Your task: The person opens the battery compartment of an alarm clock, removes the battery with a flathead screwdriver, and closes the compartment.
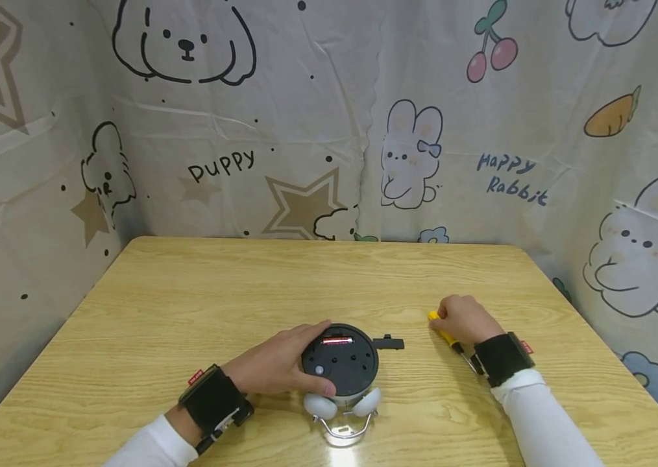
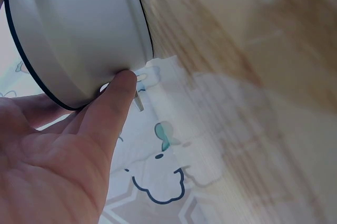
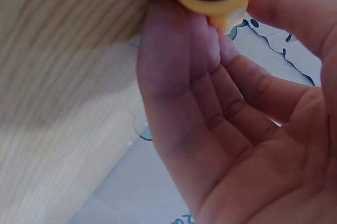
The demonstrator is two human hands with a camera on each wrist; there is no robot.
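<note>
**Left hand [image 1: 282,360] and right hand [image 1: 469,319] both occupied**

From my head view I see a round alarm clock with a flat black plastic back [image 1: 345,373] and a pale casing, lying back-up on a light wood-grain table [image 1: 247,279], near its front edge and around the middle of my picture. My left hand grips it from the left, thumb on the lower rim and fingers at the upper rim; my left wrist view shows a fingertip against the smooth pale side wall.

Two rounded whitish bells [image 1: 320,407] and a curved silver metal handle [image 1: 346,437] point toward me. A red-and-silver cylindrical battery [image 1: 337,340] sits in the slot near the top of the back. A small narrow black plastic cover [image 1: 389,342] lies at the clock's right edge; I can't tell whether they touch.

Further right, well apart from the clock, my right hand pinches a yellow-and-black-handled screwdriver [image 1: 451,341], its thin metal shaft slanting back beneath my wrist.
</note>
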